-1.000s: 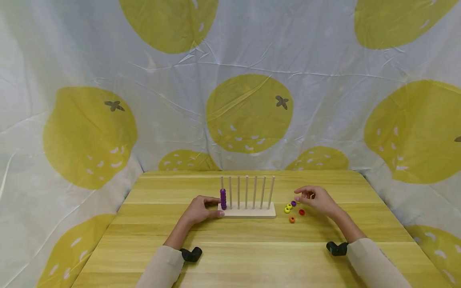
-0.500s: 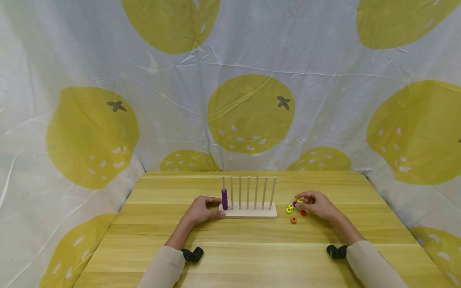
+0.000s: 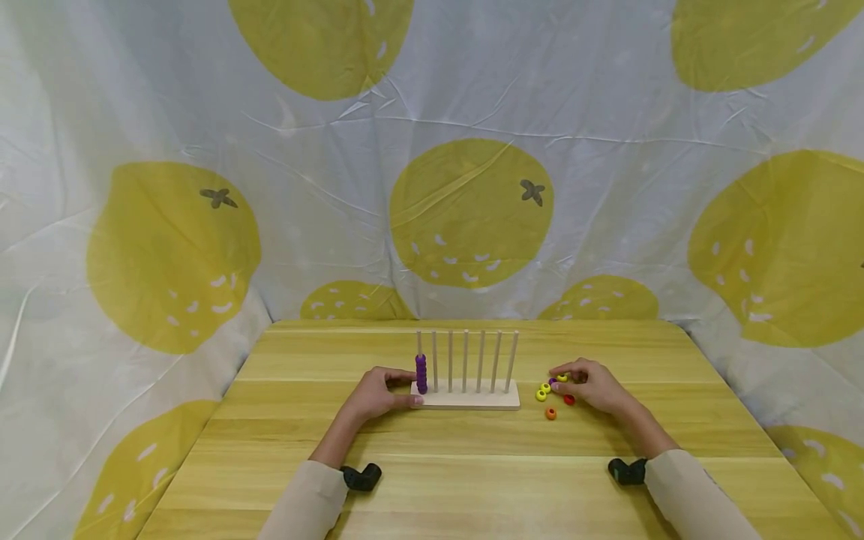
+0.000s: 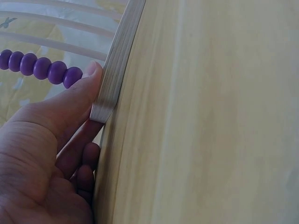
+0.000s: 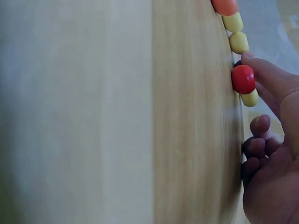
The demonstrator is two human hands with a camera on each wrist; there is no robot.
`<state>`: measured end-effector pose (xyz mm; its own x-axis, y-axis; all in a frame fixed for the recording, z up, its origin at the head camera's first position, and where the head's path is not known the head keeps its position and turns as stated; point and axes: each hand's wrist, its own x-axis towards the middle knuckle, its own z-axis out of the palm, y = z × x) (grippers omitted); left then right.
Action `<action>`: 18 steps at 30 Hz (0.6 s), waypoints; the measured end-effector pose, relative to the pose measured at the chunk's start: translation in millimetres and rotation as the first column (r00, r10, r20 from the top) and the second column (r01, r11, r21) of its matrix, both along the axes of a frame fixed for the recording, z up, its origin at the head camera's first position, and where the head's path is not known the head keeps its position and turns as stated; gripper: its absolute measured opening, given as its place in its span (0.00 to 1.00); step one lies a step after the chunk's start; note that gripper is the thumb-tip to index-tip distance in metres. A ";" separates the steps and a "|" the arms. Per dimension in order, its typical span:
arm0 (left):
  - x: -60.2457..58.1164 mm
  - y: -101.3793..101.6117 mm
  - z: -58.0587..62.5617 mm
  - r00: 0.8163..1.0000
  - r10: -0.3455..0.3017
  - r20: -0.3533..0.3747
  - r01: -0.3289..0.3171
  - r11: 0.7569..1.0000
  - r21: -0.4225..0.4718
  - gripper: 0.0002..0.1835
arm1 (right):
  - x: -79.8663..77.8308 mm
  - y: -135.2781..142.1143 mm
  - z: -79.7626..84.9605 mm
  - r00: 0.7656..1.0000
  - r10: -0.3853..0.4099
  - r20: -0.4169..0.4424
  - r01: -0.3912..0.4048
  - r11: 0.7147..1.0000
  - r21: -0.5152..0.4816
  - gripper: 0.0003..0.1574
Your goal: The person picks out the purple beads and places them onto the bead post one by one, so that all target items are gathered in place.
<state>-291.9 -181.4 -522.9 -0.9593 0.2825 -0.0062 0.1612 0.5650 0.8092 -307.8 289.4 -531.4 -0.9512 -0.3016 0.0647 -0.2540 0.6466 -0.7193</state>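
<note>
My left hand (image 3: 375, 393) grips the left end of a wooden peg rack (image 3: 472, 401), thumb on the base's front edge. Several purple beads (image 3: 421, 375) are stacked on its leftmost upright peg; the left wrist view shows this bead column (image 4: 42, 68) close to my thumb. To the right of the rack, my right hand (image 3: 598, 385) pinches a loose purple bead (image 3: 553, 381) between thumb and index finger, low at the table. In the right wrist view that bead is mostly hidden behind a red bead (image 5: 243, 79) and the fingertip.
Yellow beads (image 3: 541, 394) lie just left of the right fingertips, with another yellow bead (image 3: 563, 378) behind. An orange bead (image 3: 550, 413) sits nearer the front. The wooden table (image 3: 459, 487) ends at a lemon-print cloth (image 3: 466, 225) behind.
My right hand has come down and slightly left, its fingertips closing around the loose purple bead. The left hand stays on the rack. The head view shifted slightly.
</note>
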 end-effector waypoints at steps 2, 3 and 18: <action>-0.3 0.2 -0.1 1.000 -0.002 0.001 0.002 1.000 0.003 0.29 | 0.6 -0.3 0.4 1.000 0.000 -0.010 0.000 1.000 0.006 0.18; -0.6 0.2 -0.2 1.000 -0.003 0.001 0.003 1.000 0.005 0.29 | 0.9 -0.4 0.6 1.000 0.002 -0.014 -0.001 1.000 0.007 0.17; -1.6 -1.4 -2.8 1.000 -0.001 0.010 0.001 1.000 0.005 0.30 | 3.4 1.4 7.4 1.000 -0.005 0.006 0.006 1.000 -0.020 0.18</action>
